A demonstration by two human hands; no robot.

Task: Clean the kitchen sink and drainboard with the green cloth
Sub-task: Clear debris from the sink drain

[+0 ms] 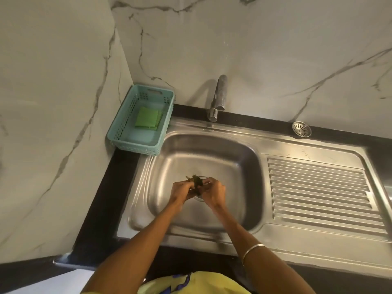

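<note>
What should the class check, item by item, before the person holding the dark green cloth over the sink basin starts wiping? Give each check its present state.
1. Cloth in hand: the green cloth is bunched between the left hand and right hand. Ok.
2. Cloth wet enough: cannot tell.
3. Sink basin free of dishes: ok.
4. Drainboard free of objects: ok.
5. Drain strainer in place: it lies on the black counter behind the drainboard, not in the drain. Not ok.
6. Tap off: no stream visible. Ok.
</note>
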